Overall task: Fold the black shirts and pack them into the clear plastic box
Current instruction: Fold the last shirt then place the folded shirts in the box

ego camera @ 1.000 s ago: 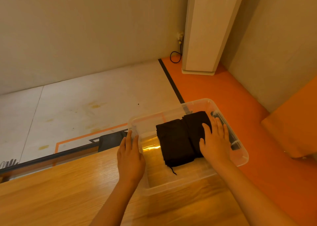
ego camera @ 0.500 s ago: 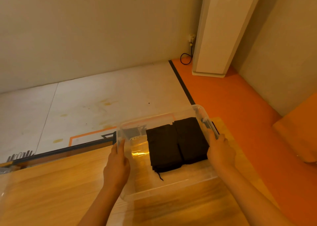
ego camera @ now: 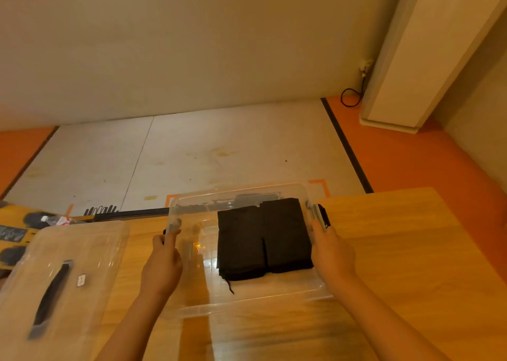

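My left hand [ego camera: 162,262] and right hand [ego camera: 333,253] grip both ends of the clear plastic box [ego camera: 247,305], probably to shift it along the tabletop [ego camera: 397,251] far edge.

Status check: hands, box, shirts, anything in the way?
Left hand grips left rim of clear box, right hand the right rim. Folded black shirts inside. Lid lies off to the left.

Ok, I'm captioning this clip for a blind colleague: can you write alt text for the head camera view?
A person's left hand and right hand grip the sides of a clear plastic box on a wooden table, with folded black shirts inside. The clear lid lies on the table to the left.
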